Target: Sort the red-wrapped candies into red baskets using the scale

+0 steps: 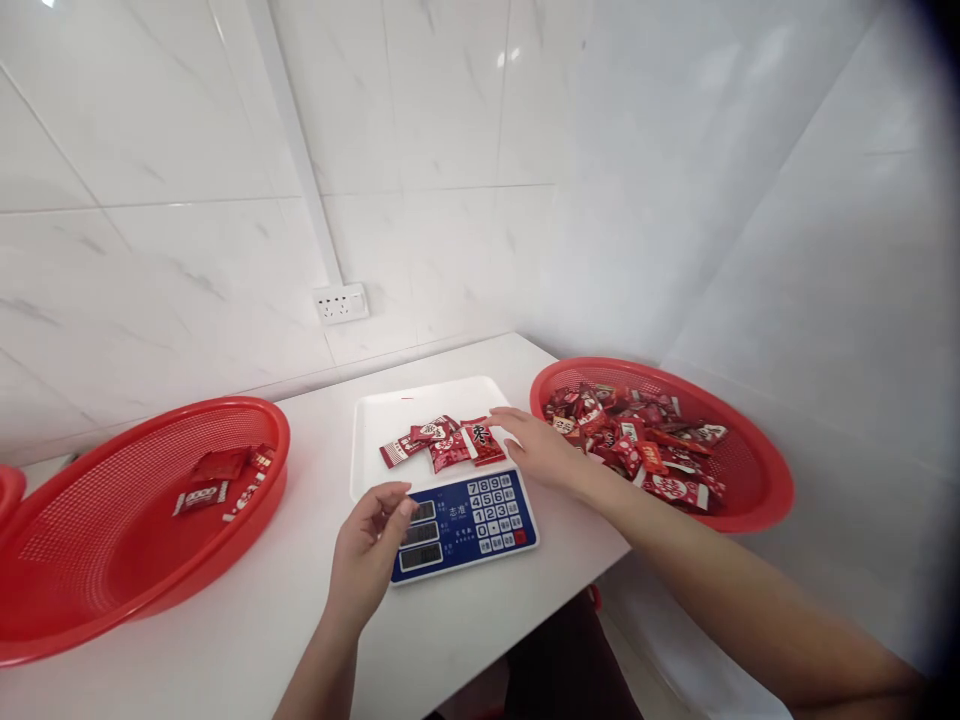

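My right hand (pixel 536 445) reaches over the white weighing tray (pixel 367 420) of a digital scale. Its fingertips close on the right edge of a red snack packet (pixel 484 442) marked with a large dark character. Several more small red and white packets (pixel 442 440) lie in a loose pile beside it. My left hand (pixel 371 545) hovers at the left edge of the scale's blue keypad panel (pixel 457 525), partly covering the displays. Its fingers are loosely curled, thumb and forefinger slightly apart, with nothing visible between them.
At the right stands a red mesh basket (pixel 772 490) with many red snack packets. Another large red basket (pixel 262 420) on the left holds a few packets. A further red rim (pixel 9 490) shows at the far left. The white table (pixel 315 430) meets a tiled wall with a socket (pixel 341 304).
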Action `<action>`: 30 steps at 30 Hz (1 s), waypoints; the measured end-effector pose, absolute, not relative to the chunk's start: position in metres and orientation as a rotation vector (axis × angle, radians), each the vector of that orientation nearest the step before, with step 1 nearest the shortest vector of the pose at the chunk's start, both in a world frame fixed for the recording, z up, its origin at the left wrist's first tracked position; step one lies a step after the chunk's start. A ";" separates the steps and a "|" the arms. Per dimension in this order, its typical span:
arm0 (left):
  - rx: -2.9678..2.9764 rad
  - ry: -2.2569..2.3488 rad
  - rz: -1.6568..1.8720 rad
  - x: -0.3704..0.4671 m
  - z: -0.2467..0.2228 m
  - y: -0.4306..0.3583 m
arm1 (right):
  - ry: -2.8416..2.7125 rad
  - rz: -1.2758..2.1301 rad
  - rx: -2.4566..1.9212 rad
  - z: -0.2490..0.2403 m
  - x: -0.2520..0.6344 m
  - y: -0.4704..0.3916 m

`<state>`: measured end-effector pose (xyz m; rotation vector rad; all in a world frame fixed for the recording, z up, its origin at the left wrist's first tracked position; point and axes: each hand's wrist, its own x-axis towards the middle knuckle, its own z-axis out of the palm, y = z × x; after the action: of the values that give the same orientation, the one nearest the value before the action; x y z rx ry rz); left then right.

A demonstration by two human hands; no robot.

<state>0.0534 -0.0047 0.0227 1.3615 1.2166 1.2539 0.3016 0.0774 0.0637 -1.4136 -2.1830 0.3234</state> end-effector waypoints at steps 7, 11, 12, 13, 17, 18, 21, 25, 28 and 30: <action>2.500 1.423 0.834 0.050 0.056 0.041 | -2.425 0.251 -1.063 0.037 0.268 0.075; 2.640 1.466 0.540 0.054 0.047 0.080 | -2.467 0.245 -1.147 0.034 0.263 0.089; 2.626 1.495 0.525 0.055 0.044 0.087 | -2.462 0.259 -1.163 0.034 0.263 0.091; 2.614 1.527 0.505 0.055 0.042 0.092 | -2.454 0.271 -1.174 0.034 0.264 0.093; 2.566 1.621 0.429 0.054 0.039 0.102 | -2.464 0.289 -1.189 0.033 0.270 0.090; 2.560 1.635 0.416 0.055 0.039 0.102 | -2.487 0.294 -1.189 0.033 0.271 0.088; 2.554 1.664 0.397 0.056 0.039 0.103 | -2.538 0.304 -1.229 0.032 0.271 0.083; 2.542 1.696 0.428 0.057 0.039 0.106 | -2.533 0.330 -1.273 0.032 0.267 0.080; 2.517 1.702 0.520 0.058 0.039 0.106 | -2.514 0.346 -1.267 0.034 0.268 0.073; 2.491 1.696 0.626 0.057 0.040 0.102 | -2.468 0.315 -1.258 0.037 0.274 0.063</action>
<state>0.0574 0.1018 0.0395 2.4909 1.6964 0.6263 0.2738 0.0633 0.0373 -1.2583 -2.4676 0.3149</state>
